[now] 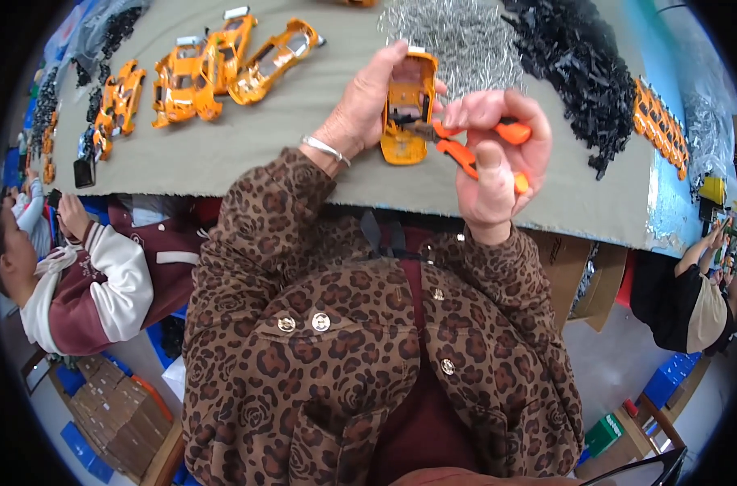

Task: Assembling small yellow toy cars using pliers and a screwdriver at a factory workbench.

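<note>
An orange toy car body shell is held in my left hand, its hollow inside facing up. Thumb and fingers grip its two long sides. My right hand is closed around pliers with orange handles. Their metal jaws reach into the lower half of the shell and meet a small black part there. Whether the jaws grip that part cannot be made out. Beyond the shell lies a heap of small silver metal pieces.
More orange car shells stand at the left of the cloth-covered table. A pile of black plastic parts lies at right, beside a row of orange shells. A co-worker in a maroon and white jacket sits at left; another person works at right.
</note>
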Motion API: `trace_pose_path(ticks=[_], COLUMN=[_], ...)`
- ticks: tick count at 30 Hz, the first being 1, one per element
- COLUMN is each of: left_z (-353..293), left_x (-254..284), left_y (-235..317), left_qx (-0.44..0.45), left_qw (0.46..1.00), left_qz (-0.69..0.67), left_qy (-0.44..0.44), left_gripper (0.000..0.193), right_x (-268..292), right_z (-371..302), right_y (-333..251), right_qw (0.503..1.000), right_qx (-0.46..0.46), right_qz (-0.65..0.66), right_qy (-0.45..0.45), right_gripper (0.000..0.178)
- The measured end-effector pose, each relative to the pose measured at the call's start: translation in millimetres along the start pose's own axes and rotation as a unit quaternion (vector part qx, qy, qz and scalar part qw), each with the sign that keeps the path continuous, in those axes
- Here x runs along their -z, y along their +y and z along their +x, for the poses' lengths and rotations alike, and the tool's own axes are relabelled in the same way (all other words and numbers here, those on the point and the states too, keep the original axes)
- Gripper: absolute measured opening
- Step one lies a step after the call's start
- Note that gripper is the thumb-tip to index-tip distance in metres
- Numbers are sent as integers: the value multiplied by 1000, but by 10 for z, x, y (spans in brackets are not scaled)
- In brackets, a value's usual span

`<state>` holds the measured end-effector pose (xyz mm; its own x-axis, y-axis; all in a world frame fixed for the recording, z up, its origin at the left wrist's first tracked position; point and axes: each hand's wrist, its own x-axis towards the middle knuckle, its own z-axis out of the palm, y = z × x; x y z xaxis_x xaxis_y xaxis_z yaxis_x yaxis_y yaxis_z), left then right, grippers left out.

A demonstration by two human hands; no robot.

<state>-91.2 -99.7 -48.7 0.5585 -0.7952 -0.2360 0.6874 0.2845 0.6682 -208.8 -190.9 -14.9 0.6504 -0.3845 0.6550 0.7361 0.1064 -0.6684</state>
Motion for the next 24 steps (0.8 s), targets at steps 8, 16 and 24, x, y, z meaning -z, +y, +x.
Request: trace_pose_path(ticks=[8,16,24], left_z=[365,1554,1041], left_x=[-100,791,460], left_y=[689,1677,1710], left_qx=[-177,-286,-466], left_qw=[984,948,618], left_qz=[11,51,590], left_qy=[-8,125,228], left_gripper=[32,19,34], right_x=[341,504,806], right_z=[262,138,211], right_y=[-496,-460,-638], right_qw=[997,996,996], right_qx=[-2,-26,-18], right_qz=[77,3,-33], right_qy=[27,87,83], right_gripper=[48,47,51])
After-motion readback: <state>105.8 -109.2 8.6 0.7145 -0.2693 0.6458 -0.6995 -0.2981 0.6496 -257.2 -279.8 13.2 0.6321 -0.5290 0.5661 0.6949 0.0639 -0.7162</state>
